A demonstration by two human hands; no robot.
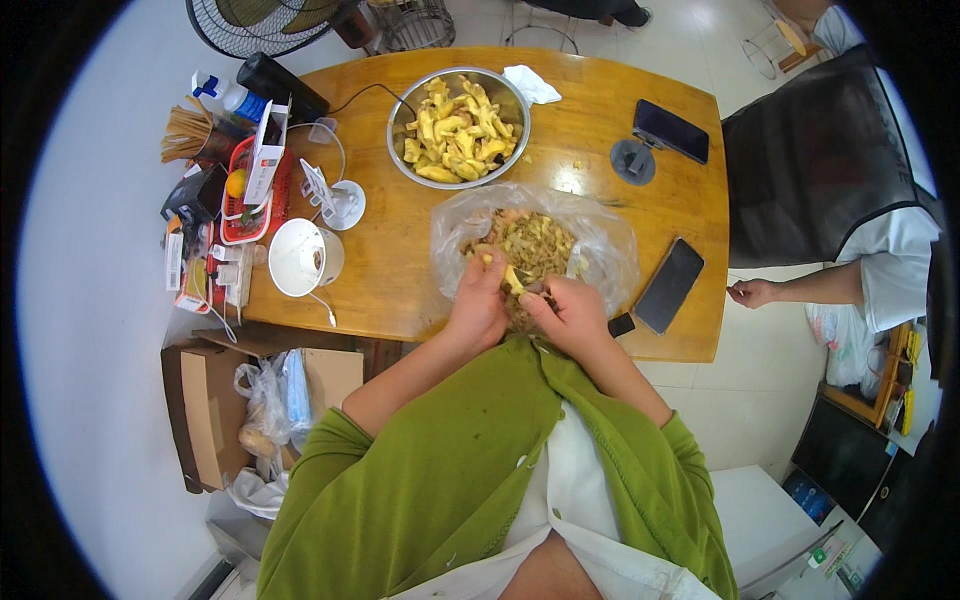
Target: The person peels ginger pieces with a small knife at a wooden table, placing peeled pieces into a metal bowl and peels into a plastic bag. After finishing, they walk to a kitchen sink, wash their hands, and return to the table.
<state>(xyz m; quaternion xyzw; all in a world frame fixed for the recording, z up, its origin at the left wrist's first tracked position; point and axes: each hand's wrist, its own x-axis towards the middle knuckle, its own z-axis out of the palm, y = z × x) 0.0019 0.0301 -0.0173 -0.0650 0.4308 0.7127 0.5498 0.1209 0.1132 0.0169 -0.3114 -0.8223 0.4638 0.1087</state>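
My left hand grips a peeled yellow piece of ginger root at its left end. Opposite it, my right hand is closed around a small dark-handled tool, mostly hidden by the fingers, with its thumb against the ginger. Both hands are over a spread clear plastic bag on the table's near side. Brownish and yellow peel scraps fill the bag's middle. Beyond it stands a steel bowl, heaped with peeled ginger pieces.
The wooden table holds a white tub, a red basket and a phone stand at left. Right of the bag lie a phone and another phone on a stand. Another person stands at the right edge.
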